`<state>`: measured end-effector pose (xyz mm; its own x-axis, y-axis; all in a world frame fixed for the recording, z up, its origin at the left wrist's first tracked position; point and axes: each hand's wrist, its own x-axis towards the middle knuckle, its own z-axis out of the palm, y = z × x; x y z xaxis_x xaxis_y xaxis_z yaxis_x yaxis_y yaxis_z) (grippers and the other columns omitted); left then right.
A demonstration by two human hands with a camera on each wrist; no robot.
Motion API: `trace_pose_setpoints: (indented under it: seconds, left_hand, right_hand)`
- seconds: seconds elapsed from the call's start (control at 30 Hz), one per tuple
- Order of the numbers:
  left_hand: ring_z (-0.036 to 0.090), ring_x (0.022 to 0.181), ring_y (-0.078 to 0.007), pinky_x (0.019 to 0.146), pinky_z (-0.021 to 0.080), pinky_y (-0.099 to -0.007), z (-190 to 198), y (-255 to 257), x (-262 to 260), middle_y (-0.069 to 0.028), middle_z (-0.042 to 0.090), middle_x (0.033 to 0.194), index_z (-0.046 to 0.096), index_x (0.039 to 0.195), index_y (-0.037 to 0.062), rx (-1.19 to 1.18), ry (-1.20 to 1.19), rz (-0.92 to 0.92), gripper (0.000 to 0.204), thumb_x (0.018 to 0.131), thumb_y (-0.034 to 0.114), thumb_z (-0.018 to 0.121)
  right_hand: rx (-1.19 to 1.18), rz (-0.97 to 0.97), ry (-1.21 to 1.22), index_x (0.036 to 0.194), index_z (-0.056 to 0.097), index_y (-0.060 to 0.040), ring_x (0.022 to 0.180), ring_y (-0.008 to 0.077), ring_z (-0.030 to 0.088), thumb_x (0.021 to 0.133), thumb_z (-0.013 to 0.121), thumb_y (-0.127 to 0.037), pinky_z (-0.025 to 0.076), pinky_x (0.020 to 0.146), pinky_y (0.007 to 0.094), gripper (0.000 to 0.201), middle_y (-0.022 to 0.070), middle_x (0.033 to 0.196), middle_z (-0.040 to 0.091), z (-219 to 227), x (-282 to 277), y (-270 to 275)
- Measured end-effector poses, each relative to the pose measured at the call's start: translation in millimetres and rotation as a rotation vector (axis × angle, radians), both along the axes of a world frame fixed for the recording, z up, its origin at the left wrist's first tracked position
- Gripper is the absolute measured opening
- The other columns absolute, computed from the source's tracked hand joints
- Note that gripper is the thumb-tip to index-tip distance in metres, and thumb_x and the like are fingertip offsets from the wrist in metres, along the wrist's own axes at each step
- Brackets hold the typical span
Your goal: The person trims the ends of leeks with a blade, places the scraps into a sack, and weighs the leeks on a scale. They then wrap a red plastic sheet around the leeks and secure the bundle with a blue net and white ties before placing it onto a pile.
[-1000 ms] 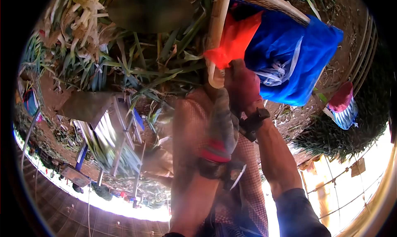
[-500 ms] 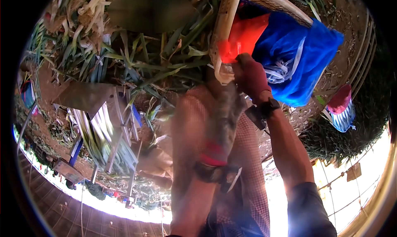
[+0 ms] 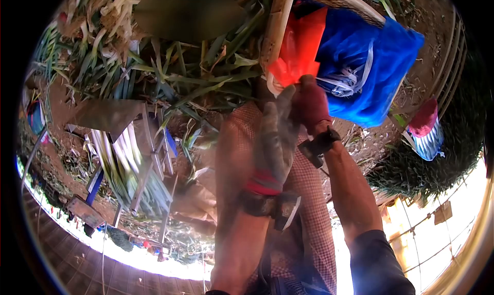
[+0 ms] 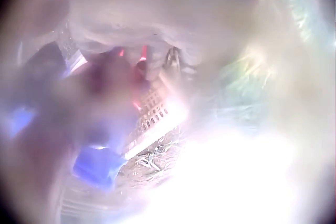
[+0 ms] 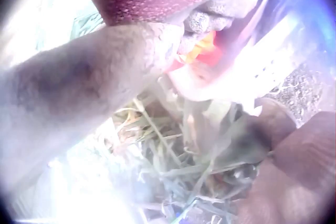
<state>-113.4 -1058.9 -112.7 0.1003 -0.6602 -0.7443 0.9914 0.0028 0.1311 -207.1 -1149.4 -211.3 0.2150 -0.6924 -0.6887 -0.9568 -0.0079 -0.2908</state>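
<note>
In the head view my right hand (image 3: 311, 105), in a red glove with grey fingertips, pinches the near edge of a red plastic bag (image 3: 302, 43). The right wrist view shows the thumb (image 5: 126, 50) and curled fingertips (image 5: 210, 16) closed on the red plastic (image 5: 207, 56). My left hand (image 3: 275, 140), in a grey glove with a red cuff, is just left of the right one. Its fingers are extended toward the bag and grip nothing visible. The bag lies in a pale plastic crate (image 3: 278, 30), beside a blue bag (image 3: 355, 48) with white ties.
Loose leeks and leaves (image 3: 200, 79) cover the ground at left. Beyond them stands a metal rack (image 3: 149, 156) holding leeks (image 3: 128, 161). On the right a pink-and-blue bundle (image 3: 426, 130) lies beside a dark green heap (image 3: 411, 166). Checked trouser legs (image 3: 309, 212) are below the hands.
The right hand and red bag edge shifted up and right, then back down toward me. The left hand, blurred earlier, now shows its fingers extended beside the right hand.
</note>
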Motion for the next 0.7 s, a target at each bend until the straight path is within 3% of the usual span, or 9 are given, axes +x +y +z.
trace_pose_setpoints:
  seconds: [0.13, 0.17, 0.2, 0.3, 0.37, 0.43, 0.57, 0.63, 0.7]
  left_hand:
    - [0.034, 0.146, -0.0248, 0.122, 0.025, -0.0418, -10, 22, -21, -0.0117, 0.040, 0.157, 0.037, 0.155, 0.0048, -0.083, 0.164, 0.065, 0.074, 0.103, 0.057, 0.044]
    - [0.034, 0.147, -0.0259, 0.122, 0.025, -0.0433, 2, 22, -16, -0.0118, 0.040, 0.157, 0.036, 0.155, 0.0049, -0.044, -0.019, -0.034, 0.076, 0.102, 0.059, 0.045]
    - [0.033, 0.148, -0.0269, 0.123, 0.025, -0.0448, 6, 22, -10, -0.0119, 0.040, 0.158, 0.035, 0.155, 0.0049, -0.012, -0.204, -0.134, 0.077, 0.102, 0.060, 0.046]
    - [0.035, 0.147, -0.0283, 0.122, 0.027, -0.0439, -23, 52, -7, -0.0132, 0.040, 0.158, 0.038, 0.154, 0.0052, 0.016, -0.046, -0.127, 0.077, 0.101, 0.059, 0.049]
    - [0.041, 0.144, -0.0282, 0.121, 0.031, -0.0439, -26, 58, -9, -0.0149, 0.044, 0.155, 0.039, 0.151, 0.0010, -0.012, -0.038, -0.131, 0.071, 0.104, 0.054, 0.047]
    - [0.047, 0.140, -0.0282, 0.119, 0.034, -0.0439, -28, 62, -13, -0.0167, 0.047, 0.151, 0.041, 0.149, -0.0032, -0.039, -0.030, -0.136, 0.066, 0.107, 0.048, 0.045]
    - [0.062, 0.114, -0.0191, 0.100, 0.049, -0.0386, -30, 70, -11, -0.0068, 0.064, 0.126, 0.055, 0.136, 0.0034, 0.211, 0.063, -0.168, 0.049, 0.104, 0.040, 0.056]
    - [0.065, 0.105, -0.0155, 0.093, 0.052, -0.0352, -29, 68, -8, -0.0025, 0.067, 0.117, 0.059, 0.130, 0.0078, 0.234, 0.085, -0.145, 0.043, 0.101, 0.040, 0.063]
    - [0.064, 0.108, -0.0155, 0.094, 0.051, -0.0349, -28, 65, -11, -0.0029, 0.065, 0.120, 0.057, 0.132, 0.0081, 0.253, 0.104, -0.102, 0.043, 0.101, 0.039, 0.062]
  right_hand:
    - [-0.024, 0.030, 0.043, 0.118, 0.059, -0.0022, 0.096, 0.0488, 0.067, 0.096, 0.053, -0.029, 0.052, 0.085, 0.0553, 0.035, 0.0285, 0.095, 0.071, -6, -38, -29]
    - [-0.011, 0.056, -0.039, 0.124, 0.059, -0.0020, 0.097, 0.0483, 0.067, 0.096, 0.054, -0.031, 0.052, 0.086, 0.0545, 0.041, 0.0264, 0.095, 0.072, -15, -56, -34]
    - [-0.032, 0.004, -0.101, 0.133, 0.058, -0.0011, 0.099, 0.0422, 0.070, 0.094, 0.059, -0.038, 0.054, 0.087, 0.0474, 0.054, 0.0248, 0.099, 0.072, -11, -67, -35]
    - [0.253, -0.065, -0.094, 0.135, 0.058, 0.0004, 0.099, 0.0309, 0.071, 0.092, 0.067, -0.039, 0.055, 0.086, 0.0388, 0.059, 0.0209, 0.106, 0.072, 61, -39, -44]
    - [0.343, -0.108, -0.389, 0.136, 0.057, 0.0000, 0.097, 0.0221, 0.068, 0.090, 0.073, -0.034, 0.054, 0.085, 0.0330, 0.060, 0.0161, 0.111, 0.069, 79, -29, -25]
    - [0.497, -0.148, -0.636, 0.128, 0.064, 0.0011, 0.097, 0.0186, 0.066, 0.089, 0.075, -0.028, 0.054, 0.084, 0.0318, 0.049, 0.0129, 0.113, 0.067, 92, -8, -2]
    - [0.587, -0.293, -0.675, 0.112, 0.071, 0.0018, 0.087, 0.0173, 0.068, 0.090, 0.075, -0.026, 0.056, 0.074, 0.0322, 0.035, 0.0121, 0.102, 0.070, 73, -6, 32]
    - [0.737, -0.627, -0.525, 0.103, 0.073, 0.0023, 0.073, 0.0160, 0.068, 0.091, 0.074, -0.026, 0.056, 0.063, 0.0335, 0.031, 0.0084, 0.087, 0.071, 79, 0, 35]
    - [0.651, -0.647, -0.416, 0.101, 0.073, 0.0020, 0.066, 0.0179, 0.068, 0.092, 0.072, -0.027, 0.055, 0.059, 0.0350, 0.031, 0.0095, 0.082, 0.071, 74, 7, 39]
